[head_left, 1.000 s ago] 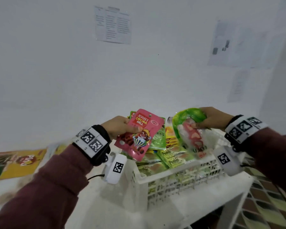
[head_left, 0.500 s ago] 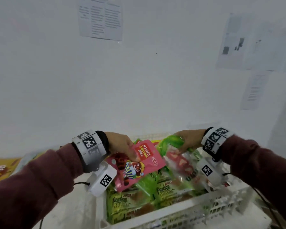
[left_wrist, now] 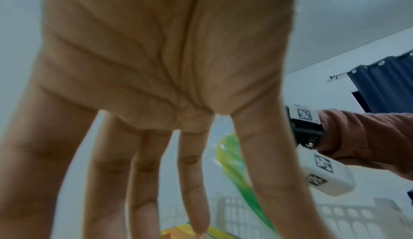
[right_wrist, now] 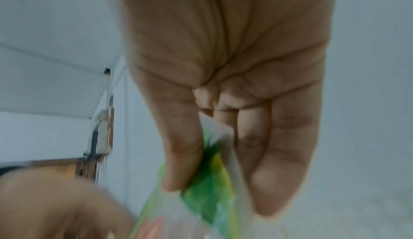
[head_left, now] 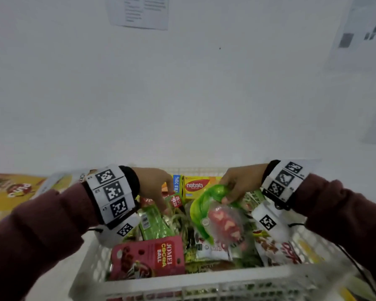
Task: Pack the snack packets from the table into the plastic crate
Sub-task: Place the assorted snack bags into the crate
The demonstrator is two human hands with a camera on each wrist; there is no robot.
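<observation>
Now the pink Jomei Cocoa Ball packet [head_left: 149, 258] lies flat in the lower left of the white plastic crate [head_left: 204, 283], where half a second ago the left hand [head_left: 155, 185] was pinching it above the pile. That packet counts as packed, I judge, and the left hand is free for the next one. Its fingers [left_wrist: 194, 181] are straight and spread in the left wrist view, holding nothing; in the head view the fingertips point down among the green packets [head_left: 153, 222] near the middle of the crate, though whether they touch is unclear.

The right hand [head_left: 241, 183] grips the green-topped clear bag of red sweets [head_left: 217, 218] by its upper edge, thumb and fingers [right_wrist: 181, 154] pinched on the green film in the right wrist view. Compared with a second ago the bag sits lower, its body now over the packets at centre right of the crate and probably resting on them, so letting go looks like the step in hand.

A yellow Nabati wafer box [head_left: 199, 186] stands against the far wall of the crate, between the two hands. More packets [head_left: 15, 190] lie on the table at the left edge of the frame, so the job is not finished
</observation>
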